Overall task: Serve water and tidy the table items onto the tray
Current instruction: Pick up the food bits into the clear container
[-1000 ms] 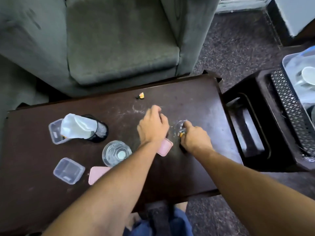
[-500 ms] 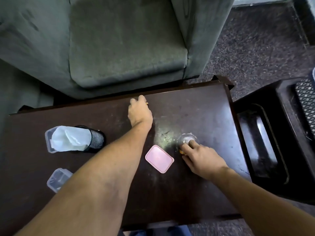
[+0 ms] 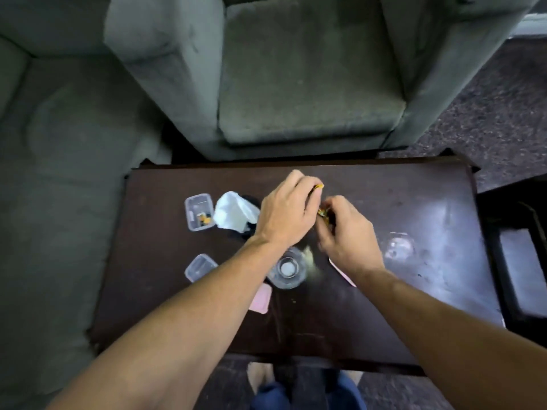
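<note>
Over the middle of the dark wooden table [image 3: 384,306], my left hand [image 3: 285,211] is closed around a small yellow-and-black scrap [image 3: 319,187]. My right hand [image 3: 347,232] pinches another small yellow piece [image 3: 321,213] right beside it, fingers nearly touching. A glass of water [image 3: 286,269] stands just below both hands. A small clear glass dish [image 3: 399,247] sits to the right. One clear plastic box [image 3: 199,212] holds small yellow-black bits; another [image 3: 200,266] lies nearer. Pink lids [image 3: 262,298] [image 3: 343,272] peek from under my arms.
A black mesh cup with white tissue [image 3: 233,214] stands left of my left hand. Grey armchair [image 3: 305,84] and sofa [image 3: 59,173] border the table's far and left sides. A dark side stand [image 3: 518,261] sits at the right.
My left hand picked up the small yellow scrap from the far edge and drew back. My right hand left the glass dish and came to meet it. The camera shifted, table now sits lower right.
</note>
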